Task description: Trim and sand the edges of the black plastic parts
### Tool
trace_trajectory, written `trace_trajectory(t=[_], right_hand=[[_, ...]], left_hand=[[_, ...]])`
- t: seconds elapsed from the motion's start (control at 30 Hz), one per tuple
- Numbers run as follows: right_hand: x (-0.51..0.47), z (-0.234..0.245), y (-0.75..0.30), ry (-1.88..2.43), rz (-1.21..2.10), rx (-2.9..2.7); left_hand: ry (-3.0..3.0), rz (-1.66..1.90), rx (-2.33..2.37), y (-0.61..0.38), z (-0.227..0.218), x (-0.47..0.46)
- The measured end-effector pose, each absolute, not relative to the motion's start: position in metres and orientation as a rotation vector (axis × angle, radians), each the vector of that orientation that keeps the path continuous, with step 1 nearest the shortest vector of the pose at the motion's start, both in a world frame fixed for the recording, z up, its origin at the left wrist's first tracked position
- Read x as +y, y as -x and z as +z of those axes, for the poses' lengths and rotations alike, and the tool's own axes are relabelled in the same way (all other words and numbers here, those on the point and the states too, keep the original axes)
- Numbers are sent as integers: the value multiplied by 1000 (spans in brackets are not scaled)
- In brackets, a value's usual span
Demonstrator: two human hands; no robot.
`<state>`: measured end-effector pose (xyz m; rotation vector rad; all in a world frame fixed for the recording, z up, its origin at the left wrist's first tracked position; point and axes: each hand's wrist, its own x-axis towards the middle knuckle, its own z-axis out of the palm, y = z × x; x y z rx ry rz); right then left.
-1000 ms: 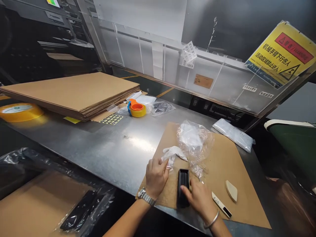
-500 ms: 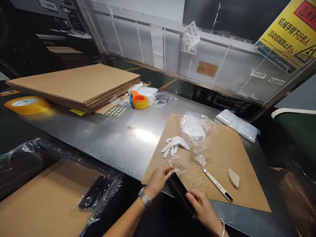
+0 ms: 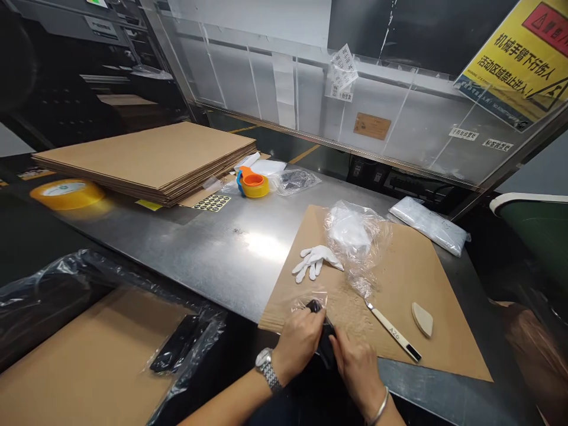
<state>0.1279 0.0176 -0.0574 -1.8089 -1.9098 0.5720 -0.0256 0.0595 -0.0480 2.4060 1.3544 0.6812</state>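
Observation:
My left hand [image 3: 300, 338], with a metal watch on its wrist, is closed round the upper end of a long black part [image 3: 327, 344]. My right hand [image 3: 356, 362] grips the same part lower down, thumb along its side. A small clear plastic bag [image 3: 320, 297] shows just beyond my left knuckles, by the part's top end; whether it wraps the part I cannot tell. Both hands are over the near edge of a cardboard sheet [image 3: 448, 349]. Beyond them lies a white glove [image 3: 317, 260]. A pale-handled tool marked A26 [image 3: 394, 332] and a beige rounded piece [image 3: 422, 320] rest to the right.
Crumpled clear plastic with white contents [image 3: 352, 234] lies on the cardboard. On the metal table [image 3: 213, 248] are a cardboard stack [image 3: 151, 157], yellow tape [image 3: 66, 194] and a tape dispenser [image 3: 252, 182]. At lower left, a plastic-lined box [image 3: 89, 355] holds a bagged black item [image 3: 175, 344].
My left hand has moved from the clear bag's edge beside the black part to a closed grip over its top end. The part has shifted slightly and is now more covered.

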Motion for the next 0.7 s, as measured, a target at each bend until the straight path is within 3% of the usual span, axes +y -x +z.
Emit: trace_trajectory(t=[0.33, 0.5, 0.7], right_hand=[[54, -1, -121, 1758, 635, -1911], [77, 46, -123, 1533, 895, -1989], [74, 60, -84, 1211, 1304, -1658]], left_hand=[[-2408, 549, 1318, 35, 7, 61], [-2130, 631, 1377, 61, 41, 86], [-634, 1304, 1073, 91, 31, 66]])
